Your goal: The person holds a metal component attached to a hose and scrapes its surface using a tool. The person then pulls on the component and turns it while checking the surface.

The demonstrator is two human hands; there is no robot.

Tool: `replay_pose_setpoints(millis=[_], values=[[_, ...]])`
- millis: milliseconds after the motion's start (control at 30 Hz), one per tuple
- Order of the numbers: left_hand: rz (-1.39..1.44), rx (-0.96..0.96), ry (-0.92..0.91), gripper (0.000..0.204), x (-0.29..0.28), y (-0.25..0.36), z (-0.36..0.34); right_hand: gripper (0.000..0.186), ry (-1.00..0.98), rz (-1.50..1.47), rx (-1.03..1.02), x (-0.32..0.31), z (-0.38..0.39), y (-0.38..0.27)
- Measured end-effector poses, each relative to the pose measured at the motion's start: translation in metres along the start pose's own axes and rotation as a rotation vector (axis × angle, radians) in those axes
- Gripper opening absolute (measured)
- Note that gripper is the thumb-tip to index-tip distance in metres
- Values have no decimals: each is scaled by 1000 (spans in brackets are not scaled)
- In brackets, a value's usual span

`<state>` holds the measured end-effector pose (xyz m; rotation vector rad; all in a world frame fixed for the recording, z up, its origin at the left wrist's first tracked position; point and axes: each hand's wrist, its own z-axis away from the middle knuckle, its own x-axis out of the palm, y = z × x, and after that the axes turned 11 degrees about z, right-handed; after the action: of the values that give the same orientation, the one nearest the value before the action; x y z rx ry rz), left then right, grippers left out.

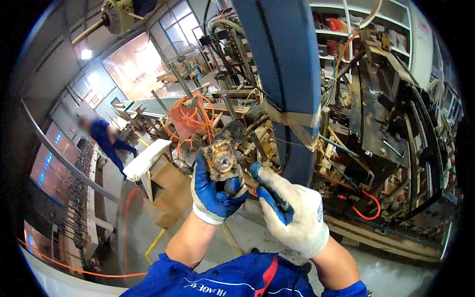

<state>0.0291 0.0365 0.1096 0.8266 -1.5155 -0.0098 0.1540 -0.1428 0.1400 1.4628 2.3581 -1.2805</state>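
Observation:
My left hand (217,193), in a blue-palmed white glove, is closed around a grimy metal fitting (220,161) with a rusty square face and a round bore, held upright in front of me. A dark cylindrical body extends behind its face. My right hand (289,213), gloved the same way, is just right of the fitting, its fingers curled together; whatever they may hold is hidden. Orange tubing (198,106) hangs behind the fitting.
A tall blue column (274,49) rises ahead of me. A cluttered machine (376,138) fills the right. Brown cardboard (168,188) and a white board (146,158) lie left of my hands. A co-worker (106,138) in blue stands farther left. An orange hose (89,267) crosses the lower left.

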Motion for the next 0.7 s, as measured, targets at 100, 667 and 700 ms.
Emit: replay_pose_setpoints(millis=[100, 667, 700], values=[[-16, 49, 130, 55, 14, -5, -4, 43, 48, 44, -84, 6, -13, 1], [111, 6, 88, 56, 5, 0, 3, 39, 144, 18, -89, 34, -22, -6], [118, -5, 86, 55, 4, 0, 4, 39, 136, 23, -84, 34, -21, -6]])
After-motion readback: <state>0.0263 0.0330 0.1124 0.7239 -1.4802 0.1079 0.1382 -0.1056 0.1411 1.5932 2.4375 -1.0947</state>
